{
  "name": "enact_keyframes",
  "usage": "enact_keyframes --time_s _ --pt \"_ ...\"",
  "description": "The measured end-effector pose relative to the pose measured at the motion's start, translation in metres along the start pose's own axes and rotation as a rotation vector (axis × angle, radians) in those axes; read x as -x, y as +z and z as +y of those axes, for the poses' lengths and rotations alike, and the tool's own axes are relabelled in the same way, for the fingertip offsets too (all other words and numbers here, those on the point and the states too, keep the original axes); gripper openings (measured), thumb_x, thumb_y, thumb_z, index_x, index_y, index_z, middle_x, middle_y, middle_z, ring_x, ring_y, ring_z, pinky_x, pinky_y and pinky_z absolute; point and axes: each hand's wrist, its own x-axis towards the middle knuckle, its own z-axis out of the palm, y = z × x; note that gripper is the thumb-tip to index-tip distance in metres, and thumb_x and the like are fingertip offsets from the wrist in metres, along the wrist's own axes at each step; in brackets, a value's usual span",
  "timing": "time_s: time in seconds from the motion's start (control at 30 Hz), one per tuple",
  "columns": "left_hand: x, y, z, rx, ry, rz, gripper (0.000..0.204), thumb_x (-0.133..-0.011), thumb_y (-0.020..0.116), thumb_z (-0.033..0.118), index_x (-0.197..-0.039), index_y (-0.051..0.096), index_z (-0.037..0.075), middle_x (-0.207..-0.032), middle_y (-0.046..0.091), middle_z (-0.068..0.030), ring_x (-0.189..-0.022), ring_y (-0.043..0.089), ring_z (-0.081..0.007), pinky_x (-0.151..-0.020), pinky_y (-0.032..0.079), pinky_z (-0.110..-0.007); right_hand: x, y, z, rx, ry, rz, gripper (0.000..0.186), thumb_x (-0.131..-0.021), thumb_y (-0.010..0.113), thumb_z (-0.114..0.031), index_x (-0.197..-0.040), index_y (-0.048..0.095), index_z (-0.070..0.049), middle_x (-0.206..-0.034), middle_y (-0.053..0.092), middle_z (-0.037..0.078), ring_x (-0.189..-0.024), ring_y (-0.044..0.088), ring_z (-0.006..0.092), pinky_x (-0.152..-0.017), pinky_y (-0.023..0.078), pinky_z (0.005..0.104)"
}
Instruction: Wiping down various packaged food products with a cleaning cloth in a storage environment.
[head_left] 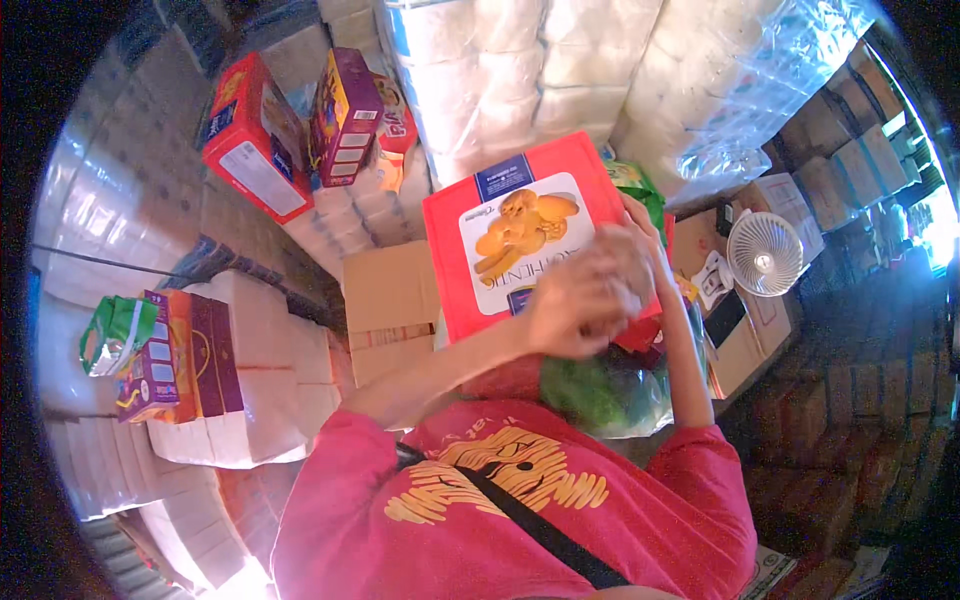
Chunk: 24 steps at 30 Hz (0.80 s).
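Far left of your fingers: a purple-and-orange box (180, 355) sits on a stack of white packs (255, 400), w/ a green-and-white bag (112, 332) just beside it. Up and left of your fingers, a red box (250, 135) and a purple box (343, 115) lean tilted on more wrapped packs. Closer in, a plain brown carton (388, 305) stands just left of the red biscuit box (520, 230).

Your left hand (590, 295) lies over the lower right part of that biscuit box, fingers curled down onto its face. Your right hand (645, 225) is at the box's right edge, fingers wrapped on the rim; both hands overlap, so can't tell exactly how tight each grip is. The box is tilted, picture side facing you, held up in front of big wrapped paper rolls (560, 70).

Below your fingers: a green bag (600, 395) in clear plastic, touching the box's underside. Right of your fingers, a small white fan (765, 252) sits on brown cartons (745, 330).
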Motion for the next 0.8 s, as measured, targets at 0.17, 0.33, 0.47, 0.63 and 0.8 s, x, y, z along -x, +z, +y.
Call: enact_keyframes --time_s 0.17,0.33,0.47,0.63,0.8 --pt "0.006 -0.016 -0.076 0.117 -0.015 0.015 0.017 -0.061 0.065 0.006 -0.073 0.056 0.013 -0.083 0.058 -0.0038 -0.081 0.059 -0.0247 -0.063 0.048 -0.036 0.0 0.005 -0.015 0.035 0.001 -0.04 0.046 -0.09 0.045 -0.024 -0.128 0.042 0.001 -0.134 0.039 0.01 -0.127 0.032 0.0201 -0.108 0.018 0.0299" --pt "0.004 -0.043 -0.111 -0.314 -0.492 -0.008 0.017 -0.059 0.065 0.008 -0.07 0.052 0.01 -0.082 0.058 -0.0061 -0.073 0.057 -0.0273 -0.057 0.044 -0.037 0.0 0.012 -0.028 -0.024 0.075 0.0 0.051 -0.087 0.049 -0.027 -0.129 0.042 0.001 -0.134 0.039 0.011 -0.127 0.031 0.0203 -0.107 0.018 0.0297" --pt "-0.007 -0.01 -0.032 0.08 0.016 -0.081 0.019 -0.055 0.068 0.016 -0.068 0.056 0.011 -0.081 0.059 -0.0039 -0.083 0.059 -0.0243 -0.076 0.045 -0.041 0.0 0.006 0.002 0.071 0.013 0.062 0.045 -0.089 0.047 -0.027 -0.127 0.046 -0.002 -0.131 0.043 0.013 -0.123 0.037 0.024 -0.105 0.023 0.033" --pt "-0.008 -0.007 -0.013 0.136 0.2 -0.115 0.022 -0.061 0.066 0.013 -0.081 0.061 0.009 -0.086 0.06 -0.0081 -0.091 0.059 -0.0267 -0.083 0.046 -0.047 0.007 0.007 0.014 0.061 -0.003 0.028 0.044 -0.092 0.041 -0.026 -0.129 0.044 -0.003 -0.131 0.045 0.014 -0.123 0.037 0.0244 -0.107 0.022 0.0351" --pt "0.004 -0.054 -0.108 -0.163 -0.83 -0.243 0.036 -0.067 0.066 0.022 -0.1 0.058 0.011 -0.101 0.06 -0.0097 -0.103 0.054 -0.032 -0.081 0.047 -0.042 0.001 0.016 -0.012 -0.088 0.101 0.071 0.045 -0.089 0.05 -0.031 -0.125 0.05 -0.003 -0.128 0.045 0.014 -0.123 0.036 0.0241 -0.105 0.022 0.0324"
